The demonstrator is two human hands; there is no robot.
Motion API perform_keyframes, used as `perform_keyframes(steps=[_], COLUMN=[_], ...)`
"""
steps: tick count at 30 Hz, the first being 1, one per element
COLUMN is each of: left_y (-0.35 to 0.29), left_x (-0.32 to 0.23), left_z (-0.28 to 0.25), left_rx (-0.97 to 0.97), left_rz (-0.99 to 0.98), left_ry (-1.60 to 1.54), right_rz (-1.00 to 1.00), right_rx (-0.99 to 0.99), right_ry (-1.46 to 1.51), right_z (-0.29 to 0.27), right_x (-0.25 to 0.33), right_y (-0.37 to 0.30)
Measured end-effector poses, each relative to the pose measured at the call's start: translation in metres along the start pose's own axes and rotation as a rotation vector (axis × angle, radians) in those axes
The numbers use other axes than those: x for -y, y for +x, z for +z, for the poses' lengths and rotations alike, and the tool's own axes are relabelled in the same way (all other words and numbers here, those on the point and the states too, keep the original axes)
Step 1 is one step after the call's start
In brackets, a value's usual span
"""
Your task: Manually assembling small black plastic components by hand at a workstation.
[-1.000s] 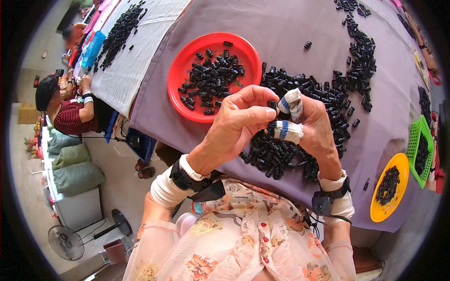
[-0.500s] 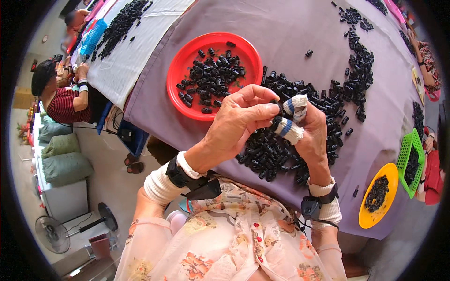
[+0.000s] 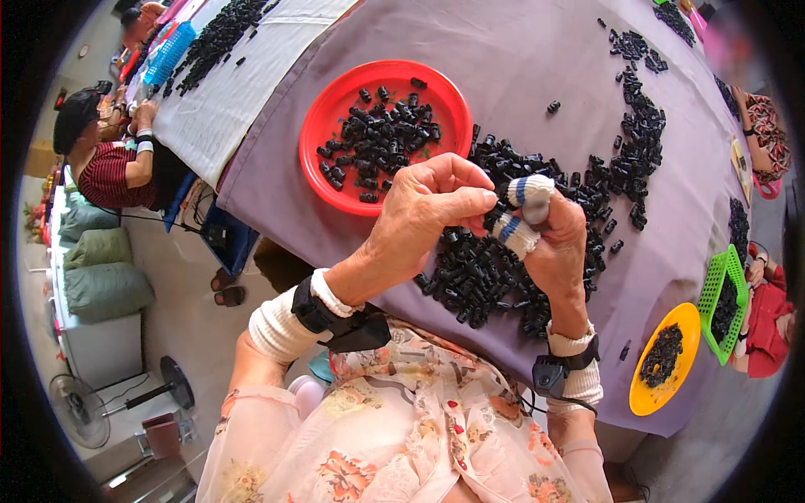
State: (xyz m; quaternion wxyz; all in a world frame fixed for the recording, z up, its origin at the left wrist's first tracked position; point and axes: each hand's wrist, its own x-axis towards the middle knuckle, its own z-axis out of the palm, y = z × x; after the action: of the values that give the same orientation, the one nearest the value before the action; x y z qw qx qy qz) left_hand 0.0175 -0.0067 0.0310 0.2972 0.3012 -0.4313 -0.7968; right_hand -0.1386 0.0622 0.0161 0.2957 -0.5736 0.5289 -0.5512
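Note:
My left hand [image 3: 428,201] is closed in a pinch, thumb and forefinger together, just right of the red tray [image 3: 314,180]. Whatever sits between those fingertips is too small to make out. Close beside it, my right hand [image 3: 563,239] is curled, its thumb and forefinger wrapped in white knitted finger sleeves with blue stripes. Something dark shows between the two hands, but I cannot tell it from the heap behind. Beneath both hands spreads a heap of small black cylindrical parts [image 3: 482,281]. More black parts [image 3: 377,138] lie in the red tray.
A purple cloth [image 3: 511,84] covers the table. On the right stand a yellow plate [image 3: 681,386] with black bits and a green basket [image 3: 717,335]. Co-workers sit along the left and right sides. A fan [image 3: 80,411] stands on the floor at lower left.
The two hands have drawn slightly apart at the fingertips. A black part that showed between them is no longer distinct. The whole view has shifted a little.

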Motion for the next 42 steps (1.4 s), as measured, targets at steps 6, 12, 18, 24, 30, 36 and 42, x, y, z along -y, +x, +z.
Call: perform_keyframes(steps=[6,12,18,24,30,36,42], left_y=[-0.003,-0.002,-0.002,-0.003,-0.001,0.001,0.003], left_x=[-0.002,-0.006,-0.007,-0.007,-0.002,0.003,0.005], left_z=[0.000,-0.004,-0.004,-0.005,-0.003,-0.003,0.000], left_rx=[-0.015,0.075,0.198,0.196,0.169,0.134,0.124], left_rz=[-0.020,-0.146,-0.218,-0.283,-0.224,-0.192,-0.211], left_ry=[0.008,-0.117,-0.155,-0.226,-0.313,-0.374,-0.357], right_rz=[0.045,0.195,0.134,0.220,0.272,0.219,0.245], right_rx=[0.013,0.036,0.082,0.130,0.252,0.307,0.323], right_ry=[0.109,0.304,0.183,0.022,0.047,0.000,0.023], right_z=[-0.002,-0.012,-0.019,-0.026,-0.023,-0.017,-0.015], right_x=[-0.003,-0.009,-0.008,-0.005,-0.010,-0.005,-0.004], right_y=[-0.003,-0.007,0.001,0.009,0.005,0.013,0.014])
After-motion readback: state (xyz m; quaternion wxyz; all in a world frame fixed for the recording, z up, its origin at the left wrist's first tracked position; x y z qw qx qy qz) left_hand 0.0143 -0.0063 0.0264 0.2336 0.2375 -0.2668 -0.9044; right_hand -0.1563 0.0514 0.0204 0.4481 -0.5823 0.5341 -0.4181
